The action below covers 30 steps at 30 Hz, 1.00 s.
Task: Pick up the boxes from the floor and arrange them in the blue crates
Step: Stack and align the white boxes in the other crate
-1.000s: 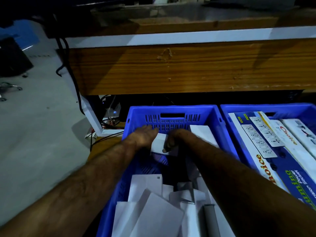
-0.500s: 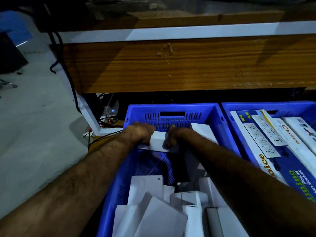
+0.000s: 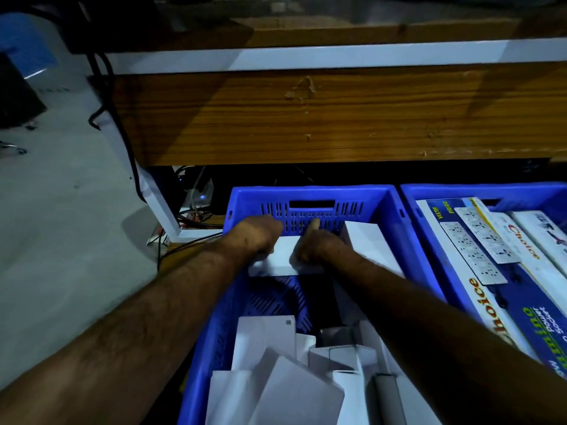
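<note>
Hands first: left hand (image 3: 260,237) curled over the left end of a white box (image 3: 283,260), right hand (image 3: 313,245) curled over its right end, thumb raised toward the far wall. Both closed in a grip on that one box, fingers wrapped round its edges, fingertips mostly hidden beneath.

Box held level, long axis running left to right, square to the far wall of the blue crate (image 3: 310,194) and just near of it, lifted above the crate floor. Neither hand nearer than the other; one at each end.

Just right of the box, touching or nearly so, another white box (image 3: 368,240) leaning against the far right corner. Below the held box, bare slotted crate floor (image 3: 276,302), the likely seat: straight down, then pushed far against the wall. Judged mid-placement, not yet released.

Nearer in the same crate, loose pile of white boxes (image 3: 276,378), tilted and overlapping. Right of it, second blue crate (image 3: 411,191) packed with printed socket boxes (image 3: 478,256). Beyond both, wooden panel (image 3: 306,118) under a tabletop, cables (image 3: 190,216) on the floor to the left.
</note>
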Motion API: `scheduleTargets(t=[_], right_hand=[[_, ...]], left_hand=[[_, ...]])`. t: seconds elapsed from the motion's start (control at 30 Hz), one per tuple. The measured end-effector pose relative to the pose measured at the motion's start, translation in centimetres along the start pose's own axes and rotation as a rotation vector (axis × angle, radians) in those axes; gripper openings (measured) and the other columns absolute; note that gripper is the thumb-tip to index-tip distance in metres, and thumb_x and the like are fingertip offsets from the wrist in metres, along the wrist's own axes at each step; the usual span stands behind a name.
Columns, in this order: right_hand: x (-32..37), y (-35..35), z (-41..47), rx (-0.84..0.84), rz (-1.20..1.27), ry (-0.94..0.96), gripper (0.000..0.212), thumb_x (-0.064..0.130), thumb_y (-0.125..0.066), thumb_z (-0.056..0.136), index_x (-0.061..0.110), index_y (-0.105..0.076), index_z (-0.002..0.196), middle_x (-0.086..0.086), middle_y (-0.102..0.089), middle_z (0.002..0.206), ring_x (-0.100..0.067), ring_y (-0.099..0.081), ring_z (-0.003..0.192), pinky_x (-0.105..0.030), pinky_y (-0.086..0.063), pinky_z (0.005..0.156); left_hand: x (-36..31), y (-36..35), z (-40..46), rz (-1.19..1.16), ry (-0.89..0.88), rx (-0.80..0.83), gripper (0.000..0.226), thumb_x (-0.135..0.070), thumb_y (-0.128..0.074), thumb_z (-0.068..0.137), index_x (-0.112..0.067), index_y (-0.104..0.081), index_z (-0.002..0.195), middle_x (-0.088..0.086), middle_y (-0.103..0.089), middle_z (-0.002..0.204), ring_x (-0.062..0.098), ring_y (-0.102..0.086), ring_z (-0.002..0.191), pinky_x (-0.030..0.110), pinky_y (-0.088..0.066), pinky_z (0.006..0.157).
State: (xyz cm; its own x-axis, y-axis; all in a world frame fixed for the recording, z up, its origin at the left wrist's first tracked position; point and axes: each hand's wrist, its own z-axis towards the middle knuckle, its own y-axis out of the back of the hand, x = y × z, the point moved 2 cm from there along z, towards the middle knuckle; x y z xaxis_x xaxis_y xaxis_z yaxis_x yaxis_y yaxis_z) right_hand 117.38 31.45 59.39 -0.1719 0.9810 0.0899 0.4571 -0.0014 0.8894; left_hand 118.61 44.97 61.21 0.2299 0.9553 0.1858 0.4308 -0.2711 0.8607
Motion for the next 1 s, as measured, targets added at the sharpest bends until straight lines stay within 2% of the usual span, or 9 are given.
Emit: scheduleTargets(t=[0.07,0.17,0.23,0.37,0.63,0.73,0.87,0.93,1.0], right_hand=[[0.8,0.7,-0.8,-0.089,-0.109,-0.01,0.073,0.02,-0.05,0.097,-0.006,-0.009,0.151,-0.024,-0.038,0.141,-0.042,-0.047,0.127,-0.046,-0.045,0.102],[1.2,0.4,-2.4,-0.16,-0.323,0.053,0.046,0.015,-0.04,0.104,-0.003,-0.031,0.145,-0.019,-0.037,0.139,-0.04,-0.042,0.13,-0.045,-0.048,0.101],[1.5,-0.1,-2.4,-0.194,-0.298,0.055,0.04,0.011,-0.034,0.106,-0.003,-0.034,0.144,-0.021,-0.037,0.142,-0.039,-0.041,0.131,-0.045,-0.049,0.101],[2.0,-0.9,-2.1,-0.209,-0.268,0.092,0.036,0.01,-0.029,0.107,-0.002,-0.038,0.14,-0.023,-0.041,0.141,-0.036,-0.046,0.129,-0.045,-0.045,0.1],[2.2,-2.1,-1.9,-0.243,-0.329,0.139,0.035,0.012,-0.03,0.106,-0.001,-0.046,0.134,-0.024,-0.047,0.135,-0.036,-0.053,0.121,-0.043,-0.049,0.094],[2.0,-0.9,-4.2,-0.339,-0.283,0.2,0.037,0.015,-0.033,0.105,0.002,-0.045,0.138,-0.02,-0.047,0.137,-0.034,-0.049,0.126,-0.039,-0.048,0.091],[0.5,0.8,-8.6,-0.439,-0.318,0.067,0.048,0.038,-0.07,0.075,0.005,-0.072,0.11,-0.019,-0.067,0.107,-0.031,-0.067,0.096,-0.035,-0.054,0.065],[-0.9,0.9,-10.4,-0.407,-0.273,0.036,0.069,0.039,-0.061,0.088,-0.005,-0.047,0.139,-0.029,-0.05,0.134,-0.039,-0.053,0.122,-0.042,-0.052,0.087],[-2.1,0.7,-12.5,-0.448,-0.288,-0.033,0.07,0.031,-0.046,0.099,-0.007,-0.017,0.15,-0.03,-0.029,0.148,-0.041,-0.034,0.138,-0.045,-0.043,0.1]], left_hand=[[-0.4,-0.1,-0.7,-0.004,-0.014,-0.133,0.014,-0.016,-0.066,0.092,-0.01,-0.065,0.105,0.011,-0.068,0.115,0.028,-0.066,0.098,0.032,-0.043,0.07],[-0.9,-0.8,-1.4,0.032,0.001,-0.117,0.042,-0.043,-0.069,0.091,-0.012,-0.063,0.119,0.01,-0.063,0.123,0.028,-0.063,0.108,0.034,-0.047,0.078],[-1.4,-0.9,-1.5,0.099,-0.015,-0.119,0.055,-0.053,-0.07,0.087,-0.013,-0.06,0.124,0.01,-0.06,0.126,0.028,-0.062,0.113,0.037,-0.05,0.086],[-2.4,-1.3,-0.8,0.28,-0.028,-0.099,0.035,-0.019,-0.05,0.101,-0.012,-0.053,0.135,0.007,-0.058,0.137,0.028,-0.058,0.125,0.044,-0.05,0.093],[-2.5,-1.1,-0.4,0.303,-0.019,-0.079,0.031,-0.019,-0.043,0.105,-0.015,-0.053,0.134,0.006,-0.06,0.136,0.028,-0.06,0.123,0.044,-0.05,0.091],[-2.0,-0.2,-2.0,0.149,-0.045,-0.226,0.047,-0.039,-0.065,0.093,-0.017,-0.051,0.132,0.006,-0.06,0.129,0.028,-0.062,0.116,0.041,-0.051,0.088],[-2.5,-0.3,-3.7,-0.006,-0.169,-0.546,0.064,-0.036,-0.07,0.087,-0.018,-0.037,0.139,0.011,-0.044,0.135,0.032,-0.058,0.115,0.041,-0.05,0.081],[-3.9,-0.4,-4.0,-0.099,-0.307,-0.654,0.07,-0.031,-0.069,0.085,-0.018,-0.033,0.144,0.01,-0.038,0.138,0.032,-0.056,0.115,0.044,-0.052,0.085],[-5.4,0.0,-4.0,-0.184,-0.463,-0.688,0.082,-0.025,-0.069,0.08,-0.017,-0.028,0.151,0.009,-0.033,0.149,0.03,-0.048,0.129,0.042,-0.047,0.102]])
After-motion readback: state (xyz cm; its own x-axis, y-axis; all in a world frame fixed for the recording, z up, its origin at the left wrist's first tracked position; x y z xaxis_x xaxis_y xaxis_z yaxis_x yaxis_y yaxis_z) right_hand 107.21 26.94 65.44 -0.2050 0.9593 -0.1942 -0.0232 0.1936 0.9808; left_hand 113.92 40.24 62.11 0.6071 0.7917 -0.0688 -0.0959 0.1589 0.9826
